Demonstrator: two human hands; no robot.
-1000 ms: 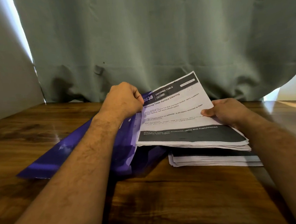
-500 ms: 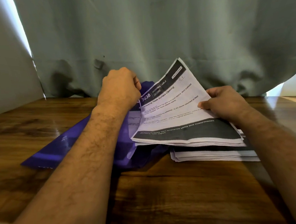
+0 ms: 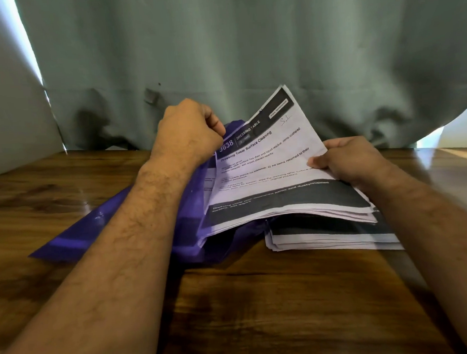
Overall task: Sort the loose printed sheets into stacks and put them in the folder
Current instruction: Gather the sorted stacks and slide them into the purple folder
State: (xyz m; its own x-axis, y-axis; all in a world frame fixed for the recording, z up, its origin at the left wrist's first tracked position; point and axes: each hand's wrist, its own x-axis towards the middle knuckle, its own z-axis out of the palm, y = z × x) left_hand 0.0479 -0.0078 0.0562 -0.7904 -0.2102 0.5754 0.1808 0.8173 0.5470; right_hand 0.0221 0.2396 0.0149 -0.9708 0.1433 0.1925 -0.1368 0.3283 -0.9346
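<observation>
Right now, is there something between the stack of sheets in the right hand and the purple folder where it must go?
Nothing visible blocks it. The left hand holds the purple folder open, and the lifted stack in the right hand already has its left edge at the opening. A second stack lies beneath, out of the way.

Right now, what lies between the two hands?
In the head view, the lifted stack of printed sheets spans between the left hand and right hand.
</observation>
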